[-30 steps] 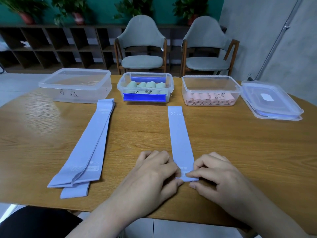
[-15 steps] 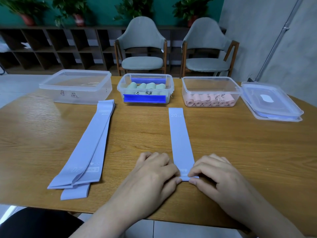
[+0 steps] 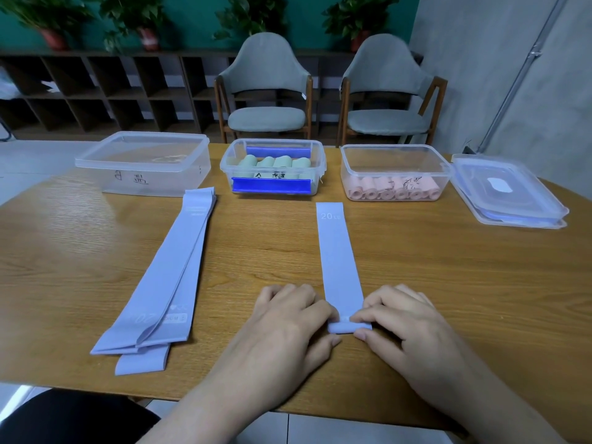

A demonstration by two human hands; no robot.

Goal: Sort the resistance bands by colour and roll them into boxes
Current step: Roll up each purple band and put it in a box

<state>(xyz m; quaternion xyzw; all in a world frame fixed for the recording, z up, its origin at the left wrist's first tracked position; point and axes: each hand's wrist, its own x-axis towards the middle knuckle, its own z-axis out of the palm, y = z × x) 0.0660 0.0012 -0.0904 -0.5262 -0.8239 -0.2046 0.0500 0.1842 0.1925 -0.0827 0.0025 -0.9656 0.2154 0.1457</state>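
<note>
— Hands first: where are they?

— Both sit at the near edge of the wood-grain desk. The left hand and the right hand meet at the near end of a flat lavender band, a long smooth strip printed "20 LB" at its far end.

— And the grip?

— Each grip is narrow, fingers and thumb pinching a small soft roll formed at the band's near end, one hand on each side.

— Other bands?

— A loose stack of lavender bands lies flat to the left, slanting away, its layers slightly fanned at the near end.

— Boxes?

— Three clear plastic tubs stand in a row at the far side. The left tub is wide and lidded, with handwriting on its wall. The middle tub holds pale green rolls and has blue clips. The right tub holds pink rolls packed end-on, showing their spirals. A clear lid lies beside it on the far right.
</note>
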